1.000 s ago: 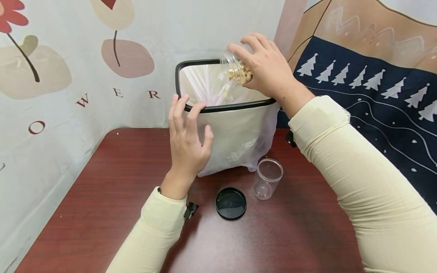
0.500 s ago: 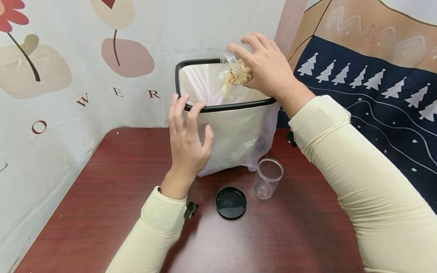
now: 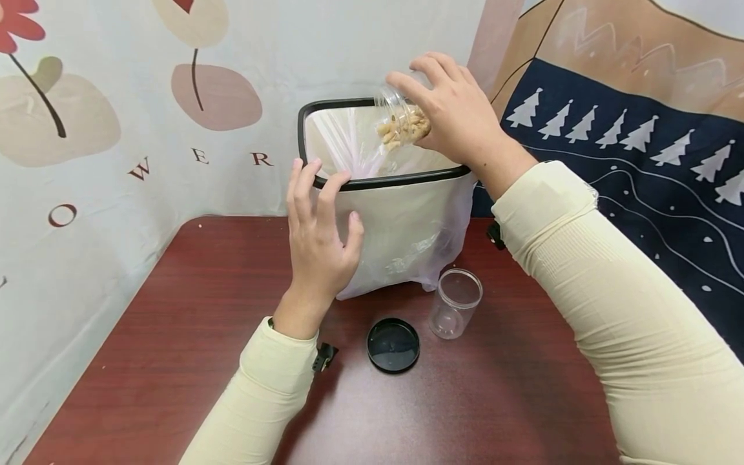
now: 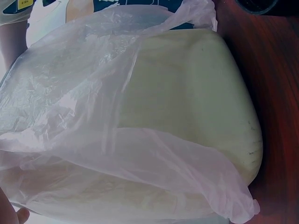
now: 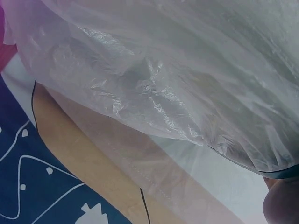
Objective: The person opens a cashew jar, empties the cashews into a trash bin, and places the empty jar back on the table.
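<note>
My right hand [image 3: 456, 113] grips a clear plastic jar [image 3: 391, 104], tilted on its side with its mouth to the left over the bin. Pale nut-like pieces [image 3: 401, 129] lie inside, some close to the mouth. The pale waste bin [image 3: 401, 239] has a black rim [image 3: 401, 182] and a thin translucent bag liner [image 4: 79, 88] draped over it. At the bin's near left corner is my left hand [image 3: 322, 239], fingertips touching the rim and thumb outside against the wall. In the right wrist view, only a dark part of the right hand [image 5: 282, 203] shows at the lower right.
A second clear jar [image 3: 456, 303], lidless, stands upright in front of the bin. Beside it a black lid [image 3: 393, 345] lies on the reddish-brown table [image 3: 203, 310]. Printed cloths [image 3: 244, 51] hang behind and to the right.
The nut-like pieces have shifted inside the tilted jar towards its mouth. Both hands stay practically in place; the bin, second jar and lid have not moved.
</note>
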The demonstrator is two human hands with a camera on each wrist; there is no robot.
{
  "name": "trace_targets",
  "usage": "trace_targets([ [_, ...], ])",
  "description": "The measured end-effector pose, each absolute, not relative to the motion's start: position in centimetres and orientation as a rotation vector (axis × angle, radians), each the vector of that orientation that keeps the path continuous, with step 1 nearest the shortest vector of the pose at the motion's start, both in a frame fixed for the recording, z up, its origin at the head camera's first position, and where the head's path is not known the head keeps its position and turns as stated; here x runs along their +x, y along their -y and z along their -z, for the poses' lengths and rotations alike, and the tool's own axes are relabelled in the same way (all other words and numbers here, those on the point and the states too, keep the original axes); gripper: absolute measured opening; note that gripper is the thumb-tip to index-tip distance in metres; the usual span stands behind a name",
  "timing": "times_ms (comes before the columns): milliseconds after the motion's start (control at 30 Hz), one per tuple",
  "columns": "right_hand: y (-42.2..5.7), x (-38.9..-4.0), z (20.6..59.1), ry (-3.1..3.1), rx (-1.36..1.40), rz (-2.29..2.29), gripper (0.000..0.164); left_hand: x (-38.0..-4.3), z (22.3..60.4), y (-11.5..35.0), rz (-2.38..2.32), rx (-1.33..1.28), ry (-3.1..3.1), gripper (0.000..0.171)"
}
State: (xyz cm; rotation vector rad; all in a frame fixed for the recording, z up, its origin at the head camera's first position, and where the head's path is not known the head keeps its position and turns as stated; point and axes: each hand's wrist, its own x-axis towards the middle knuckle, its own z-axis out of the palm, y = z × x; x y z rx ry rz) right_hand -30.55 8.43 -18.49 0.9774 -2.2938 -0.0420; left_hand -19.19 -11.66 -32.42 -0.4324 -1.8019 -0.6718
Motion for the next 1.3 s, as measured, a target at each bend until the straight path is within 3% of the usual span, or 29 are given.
trace_targets([
  [367, -8.38, -30.47, 18.52, 2.291, 0.978, 0.044, 0.074, -19.32, 32.57, 11.65, 0.683, -0.437, 1.789, 0.045],
  [1300, -8.21, -30.45, 18.49, 2.297, 0.973, 0.092, 0.079, -19.46, 32.57, 11.79, 0.672, -0.446, 1.785, 0.046],
])
